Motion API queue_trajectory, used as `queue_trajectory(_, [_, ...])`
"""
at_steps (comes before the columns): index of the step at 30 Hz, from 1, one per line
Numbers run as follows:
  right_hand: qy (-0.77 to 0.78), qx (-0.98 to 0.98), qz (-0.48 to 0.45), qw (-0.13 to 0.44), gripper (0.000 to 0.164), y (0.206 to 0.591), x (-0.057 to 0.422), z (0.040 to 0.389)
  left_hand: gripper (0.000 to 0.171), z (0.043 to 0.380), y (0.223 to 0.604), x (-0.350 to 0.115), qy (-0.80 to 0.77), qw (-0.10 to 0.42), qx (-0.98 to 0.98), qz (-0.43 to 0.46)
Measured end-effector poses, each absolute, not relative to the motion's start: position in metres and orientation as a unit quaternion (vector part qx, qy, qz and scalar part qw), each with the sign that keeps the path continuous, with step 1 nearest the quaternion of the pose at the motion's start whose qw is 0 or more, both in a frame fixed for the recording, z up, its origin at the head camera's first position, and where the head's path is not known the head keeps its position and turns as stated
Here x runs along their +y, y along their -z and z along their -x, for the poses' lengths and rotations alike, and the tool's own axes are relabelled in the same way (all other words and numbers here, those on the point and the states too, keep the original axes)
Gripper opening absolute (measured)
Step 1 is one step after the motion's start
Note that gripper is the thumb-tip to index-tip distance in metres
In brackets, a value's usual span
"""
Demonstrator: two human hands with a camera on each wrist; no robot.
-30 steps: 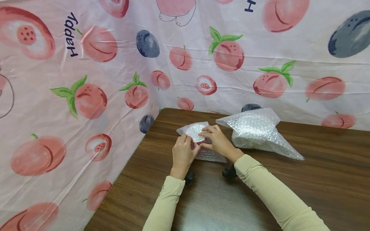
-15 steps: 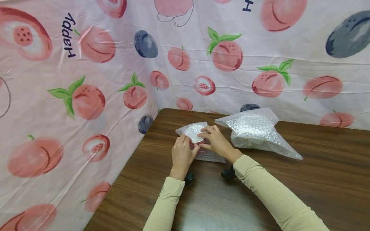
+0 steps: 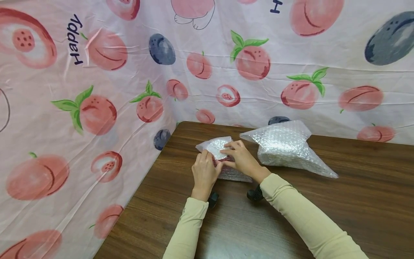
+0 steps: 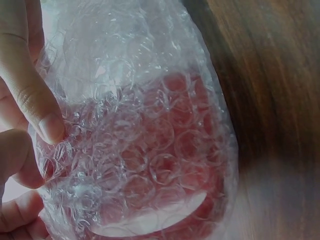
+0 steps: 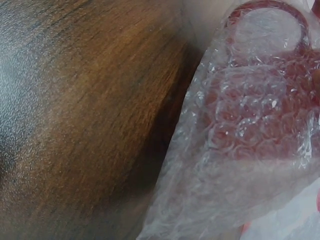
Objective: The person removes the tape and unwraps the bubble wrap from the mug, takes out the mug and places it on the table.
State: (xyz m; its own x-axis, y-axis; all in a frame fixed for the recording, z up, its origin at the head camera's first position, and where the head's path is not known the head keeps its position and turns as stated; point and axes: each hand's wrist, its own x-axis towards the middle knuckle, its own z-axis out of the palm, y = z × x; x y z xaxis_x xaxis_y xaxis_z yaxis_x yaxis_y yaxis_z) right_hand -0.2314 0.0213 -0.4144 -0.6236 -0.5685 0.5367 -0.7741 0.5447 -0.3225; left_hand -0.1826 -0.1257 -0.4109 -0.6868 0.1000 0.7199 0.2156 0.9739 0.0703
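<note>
A small package in clear bubble wrap (image 3: 235, 174) lies on the wooden table under both hands. Through the wrap in the left wrist view shows a red object (image 4: 175, 140) with a pale curved patch; its kind is hidden by the bubbles. My left hand (image 3: 204, 172) pinches the wrap at the package's near left side, thumb toward the middle. From the right, my right hand (image 3: 240, 158) grips the wrap with curled fingers and thumb. Both thumb tips come close together over the red part. In the right wrist view, a rounded red loop (image 5: 270, 7) shows through the bubbles.
A larger bubble-wrapped package (image 3: 284, 149) lies on the dark wooden table (image 3: 362, 201), just right of the right hand. A fruit-print cloth (image 3: 200, 46) hangs along the table's left and far edges. Black wrist devices (image 3: 255, 194) sit under the wrists.
The head view drifts slightly. Both hands stay at nearly the same spot on the small package, with only tiny finger shifts.
</note>
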Motion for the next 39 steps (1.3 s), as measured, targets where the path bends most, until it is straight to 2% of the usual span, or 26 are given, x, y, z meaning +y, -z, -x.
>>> queue_trajectory(9, [-0.271, -0.858, -0.393, 0.192, 0.035, 0.414, 0.021, 0.231, 0.018, 0.181, 0.411, -0.126, 0.068, 0.388, -0.916, 0.083])
queue_trajectory(19, [-0.276, -0.855, -0.396, 0.188, 0.037, 0.415, 0.023, 0.231, 0.010, 0.180, 0.415, -0.135, 0.116, 0.391, -0.905, 0.119])
queue_trajectory(28, [-0.270, -0.855, -0.401, 0.185, 0.037, 0.413, 0.025, 0.231, 0.015, 0.178, 0.413, -0.135, 0.115, 0.371, -0.914, 0.116])
queue_trajectory(39, [-0.266, -0.857, -0.401, 0.185, 0.036, 0.412, 0.024, 0.232, 0.018, 0.181, 0.415, -0.129, 0.093, 0.394, -0.909, 0.093])
